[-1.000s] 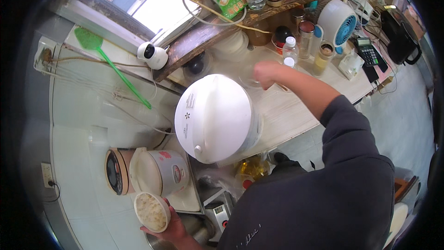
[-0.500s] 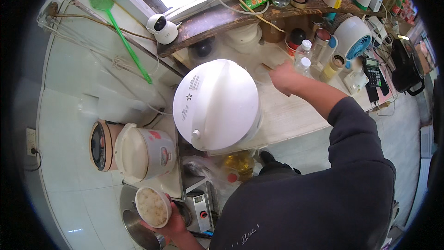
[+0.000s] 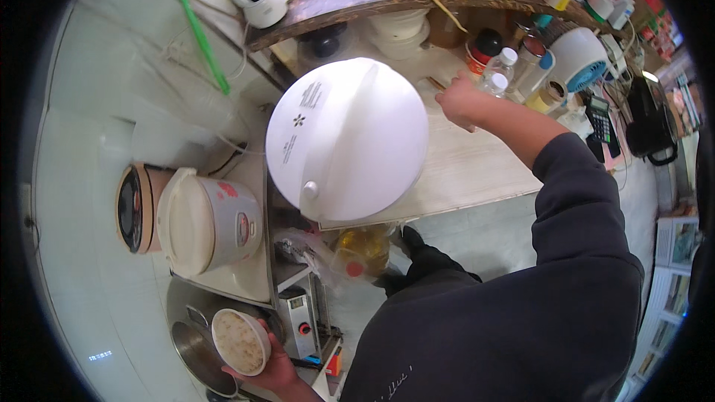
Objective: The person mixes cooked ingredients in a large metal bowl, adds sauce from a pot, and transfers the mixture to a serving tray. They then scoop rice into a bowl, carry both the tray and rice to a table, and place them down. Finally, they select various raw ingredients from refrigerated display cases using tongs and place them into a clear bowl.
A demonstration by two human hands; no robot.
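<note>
Low on the left, my left hand (image 3: 274, 372) is closed around a white bowl (image 3: 262, 333) filled with cooked rice (image 3: 238, 342). The bowl is held above a metal pot (image 3: 186, 342) and tilts so its top faces me. My right hand (image 3: 460, 103) reaches out over the table with its fingers curled. A thin brown tip (image 3: 436, 84) shows at the fingers; what it belongs to I cannot make out. Between my arms stands a large round cooker with a white, closed lid (image 3: 365, 134). Two clear bottles with white caps (image 3: 500, 67) are just beyond my right hand.
Two smaller rice cookers, one white (image 3: 212, 223) and one pinkish (image 3: 138, 208), stand at the left. A wooden shelf (image 3: 335, 7) with a white camera (image 3: 259, 1) runs along the back. A fan (image 3: 581, 59) and a calculator (image 3: 598, 115) are at the right. An oil jug (image 3: 365, 249) sits below.
The view has shifted, so the shelf and cookers sit higher and further left in the picture. My left hand still holds the rice bowl; my right hand stays beside the bottles.
</note>
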